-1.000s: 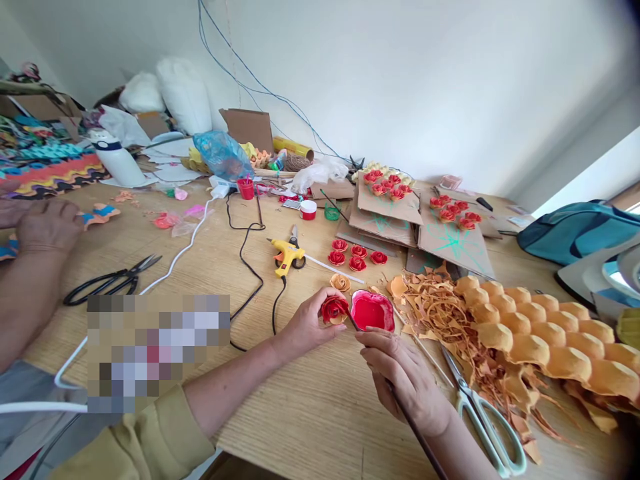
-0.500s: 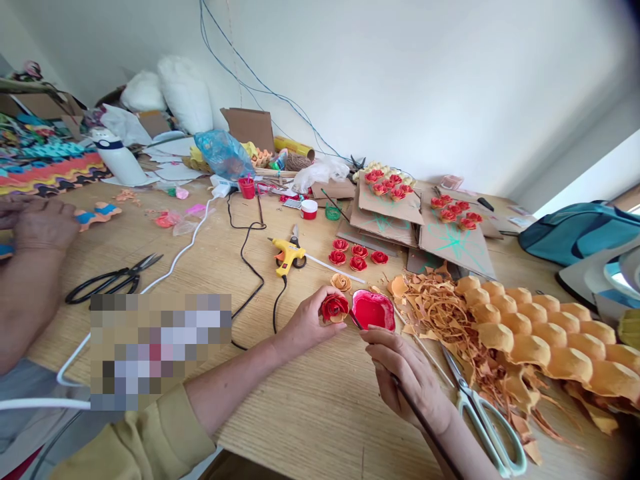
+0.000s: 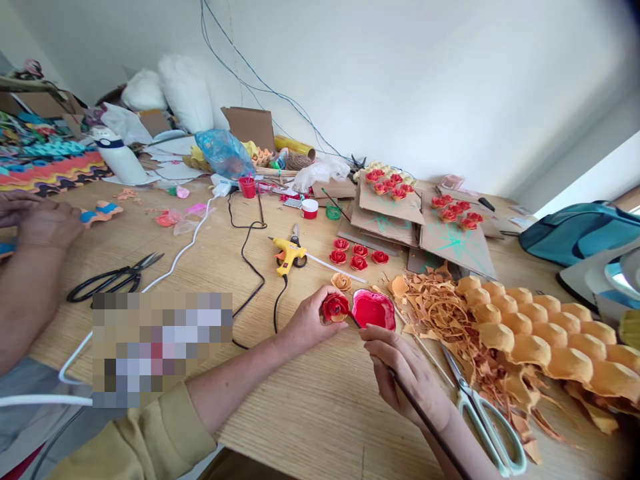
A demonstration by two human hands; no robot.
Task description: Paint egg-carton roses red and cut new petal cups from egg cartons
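My left hand [image 3: 310, 325] pinches a small paper rose [image 3: 335, 307], painted red with some orange showing. My right hand [image 3: 405, 373] grips a long dark paintbrush [image 3: 425, 420]; its tip touches the rose beside a red paint dish [image 3: 373, 309] on the wooden table [image 3: 310, 407]. One unpainted orange rose [image 3: 341, 282] lies just behind. Several finished red roses [image 3: 357, 255] sit farther back.
Green-handled scissors [image 3: 483, 417], orange scraps [image 3: 435, 307] and an orange egg tray [image 3: 545, 333] lie at right. A yellow glue gun [image 3: 286, 255], black scissors [image 3: 113, 280] and cables sit mid-table. Cardboard sheets with roses [image 3: 390, 197] are behind. Another person's hand [image 3: 43, 223] rests at left.
Almost nothing moved. My right hand shifted slightly with the brush at the rose; the other person's hand at left moved a little.
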